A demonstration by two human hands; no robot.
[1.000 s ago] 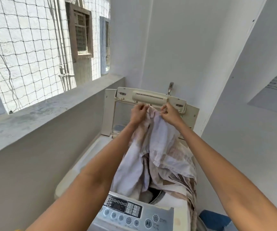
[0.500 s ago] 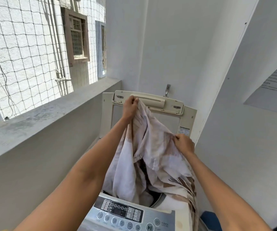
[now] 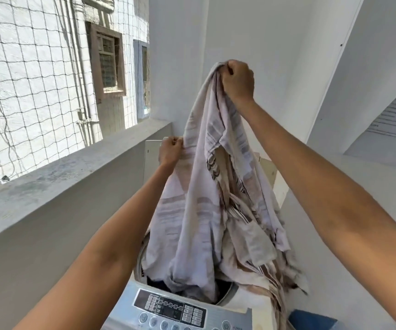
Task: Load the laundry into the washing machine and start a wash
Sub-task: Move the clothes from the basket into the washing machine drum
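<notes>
Striped cloth [image 3: 204,210] raised higher — hands [image 3: 238,78] swapped heights

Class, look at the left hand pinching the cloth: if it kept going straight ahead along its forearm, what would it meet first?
Probably the raised washer lid just behind the left hand; depth is unclear.

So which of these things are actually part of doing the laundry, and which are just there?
Part of the job:
striped sheet
washing machine
left hand
right hand

Just there:
netting
ledge
blue thing, low at the right
</notes>
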